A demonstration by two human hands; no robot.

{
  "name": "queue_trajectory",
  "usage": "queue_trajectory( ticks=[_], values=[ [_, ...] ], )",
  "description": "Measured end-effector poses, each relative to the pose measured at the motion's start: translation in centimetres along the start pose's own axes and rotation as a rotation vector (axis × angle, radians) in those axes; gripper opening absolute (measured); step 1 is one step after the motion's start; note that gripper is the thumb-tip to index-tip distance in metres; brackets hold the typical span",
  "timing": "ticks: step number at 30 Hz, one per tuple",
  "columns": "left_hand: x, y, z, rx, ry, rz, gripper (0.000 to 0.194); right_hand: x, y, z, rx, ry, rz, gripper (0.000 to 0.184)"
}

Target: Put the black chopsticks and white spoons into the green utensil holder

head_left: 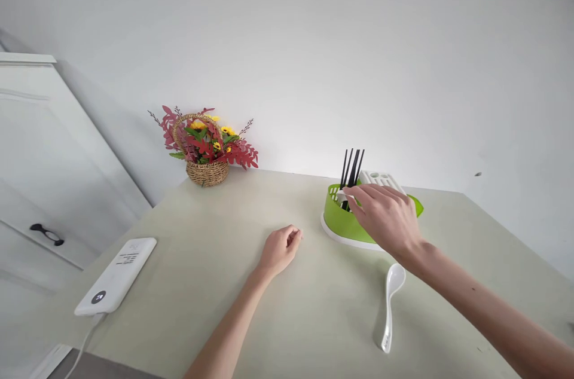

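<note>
My right hand (384, 215) reaches over a green cutlery holder (341, 222) with a white base, its fingers pinched on a white thing at the holder's rim beside several black chopsticks (352, 167) standing upright in it. I cannot make out what the white thing is. My left hand (280, 249) rests on the pale green table (215, 259) left of the holder, fingers loosely curled, nothing in it. A white spoon (391, 301) lies on the table just below my right wrist.
A wicker basket of red and yellow flowers (207, 149) stands at the table's back left by the wall. A white power bank (117, 275) with a cable lies near the left edge. A white cabinet (40, 188) with a black handle stands to the left.
</note>
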State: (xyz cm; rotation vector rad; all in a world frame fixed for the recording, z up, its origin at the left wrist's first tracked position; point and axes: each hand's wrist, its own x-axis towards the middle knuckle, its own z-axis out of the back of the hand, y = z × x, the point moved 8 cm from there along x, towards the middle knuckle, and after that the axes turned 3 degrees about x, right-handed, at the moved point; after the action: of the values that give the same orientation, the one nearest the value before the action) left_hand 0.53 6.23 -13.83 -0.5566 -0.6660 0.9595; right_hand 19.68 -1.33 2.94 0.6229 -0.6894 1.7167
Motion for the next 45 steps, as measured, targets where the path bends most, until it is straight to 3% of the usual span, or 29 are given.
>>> queue_trajectory(
  ticks=[5,10,16,20,22,26,29,31,34,38,41,45],
  values=[
    [0.0,0.0,-0.1,0.008,0.008,0.009,0.036,-1.1,1.0,-1.4,0.016,0.061,0.043,0.027],
    [0.0,-0.1,0.0,0.01,0.007,0.004,0.036,-1.7,1.3,-1.3,0.019,0.048,0.072,0.021],
    [-0.1,-0.3,0.0,0.023,0.007,-0.006,0.039,-4.0,0.4,2.6,0.195,-0.028,0.11,0.029],
    [-0.1,-0.3,-0.2,0.053,0.011,-0.017,0.038,-8.1,-3.0,4.5,0.243,-0.064,-0.01,0.024],
    [-0.1,-0.3,-0.2,0.053,0.012,-0.02,0.037,-10.7,-5.7,3.6,0.22,0.033,-0.18,0.02],
    [0.0,-0.4,-0.2,0.032,0.02,-0.02,0.034,-16.6,-10.6,-1.2,0.403,0.423,-0.567,0.038],
    [0.1,-0.5,-0.1,0.033,0.013,-0.027,0.032,-20.0,-11.6,-4.8,0.649,0.643,-0.781,0.052],
    [0.1,-0.6,0.0,0.031,0.007,-0.03,0.032,-21.0,-11.0,-6.6,0.754,0.753,-0.852,0.051],
    [-0.1,-0.6,0.0,0.011,0.004,-0.016,0.034,-20.4,-8.8,-7.6,0.755,0.809,-0.804,0.038],
    [-0.2,-0.6,0.1,-0.005,0.015,0.006,0.037,-17.4,-4.9,-6.0,0.781,0.782,-0.652,0.041],
    [-0.2,-0.6,0.0,0.005,0.027,0.011,0.039,-14.1,-3.8,-2.5,0.793,0.685,-0.624,0.042],
    [-0.2,-0.7,-0.1,0.036,0.023,-0.016,0.039,-7.1,-5.6,5.4,0.547,0.276,-0.57,0.044]
  ],
)
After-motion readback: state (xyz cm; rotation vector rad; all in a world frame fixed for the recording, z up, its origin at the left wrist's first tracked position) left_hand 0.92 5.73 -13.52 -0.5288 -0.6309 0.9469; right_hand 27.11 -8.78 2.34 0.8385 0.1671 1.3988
